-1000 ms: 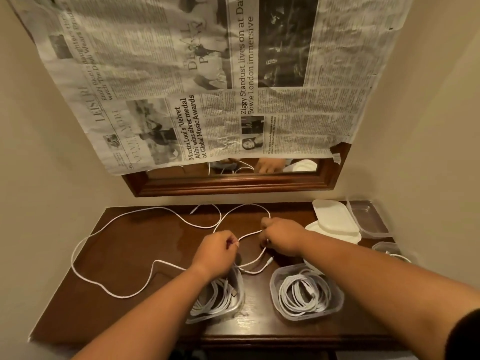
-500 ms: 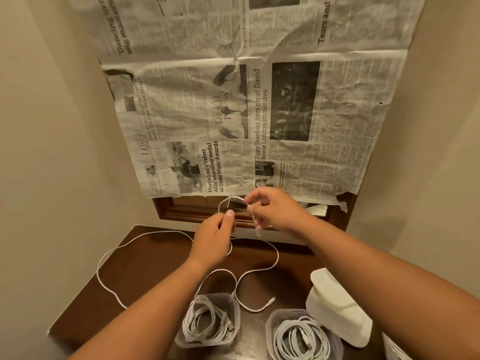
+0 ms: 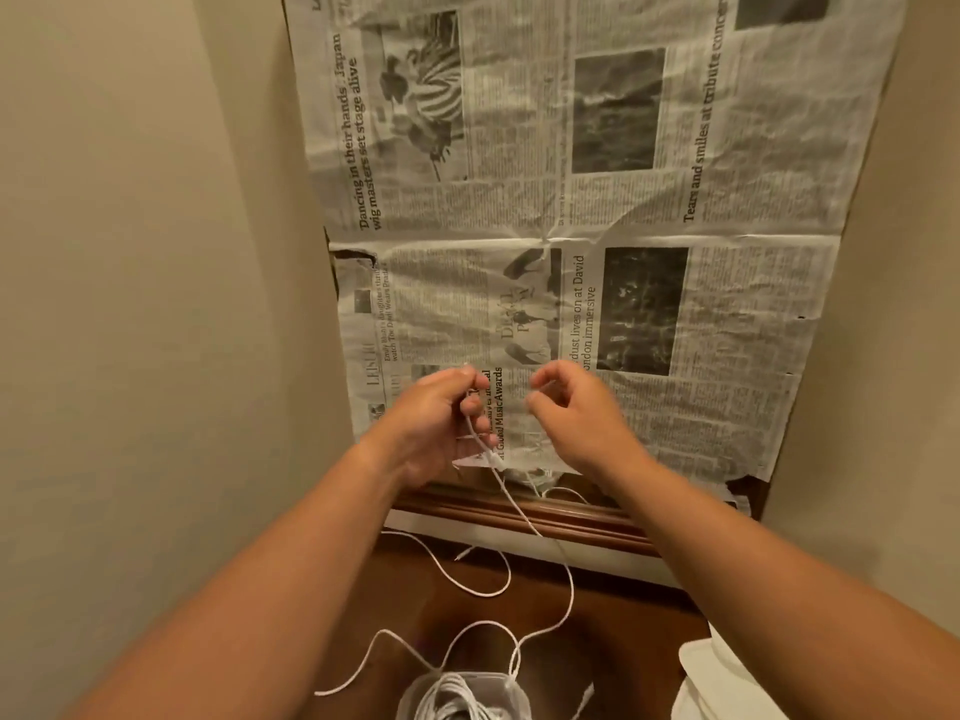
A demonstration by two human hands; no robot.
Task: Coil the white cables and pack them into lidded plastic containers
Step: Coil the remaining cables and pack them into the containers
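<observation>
Cable [image 3: 572, 597] end gripped in my left hand [image 3: 441, 423], raised off desk [image 3: 623, 631] so slack hung free for coiling; remainder trailed toward container [image 3: 519, 693]. Right hand [image 3: 571, 413] curled adj.; whether it held cable, cannot tell.

One second ago both hands were low over the table [image 3: 623, 641], gripping the white cable [image 3: 524, 517] just behind the containers. Now the left hand [image 3: 436, 418] and the right hand [image 3: 576, 423] are up in front of the newspaper [image 3: 571, 200]. Half a second ago they almost touched, with a small loop of cable between them; now there is a gap between them. The cable now hangs from the left hand's fingers down toward the container [image 3: 413, 693] below the hands, and less of it lies on the table. Whether the right hand, its fingers curled, still pinches the cable cannot be seen.
</observation>
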